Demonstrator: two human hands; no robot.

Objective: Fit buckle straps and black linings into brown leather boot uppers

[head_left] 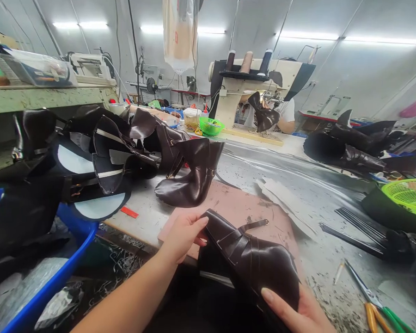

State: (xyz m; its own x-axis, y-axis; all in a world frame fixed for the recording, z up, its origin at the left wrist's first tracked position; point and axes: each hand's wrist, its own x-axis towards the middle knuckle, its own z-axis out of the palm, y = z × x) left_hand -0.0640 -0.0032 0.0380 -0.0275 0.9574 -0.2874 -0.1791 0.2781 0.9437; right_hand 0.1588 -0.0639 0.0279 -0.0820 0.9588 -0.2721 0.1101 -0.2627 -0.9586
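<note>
A person's left hand [184,235] pinches the narrower far-left end of a glossy dark-brown leather boot upper [263,261], the right hand [300,312] grasping its rounded near-right end; its length slants between them, over a flat pink board [225,199].

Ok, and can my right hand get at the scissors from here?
Probably yes, if the right hand lets go of the dark boot upper. The scissors lie to that hand's right on the table, with nothing seen covering them or blocking the way.
</note>
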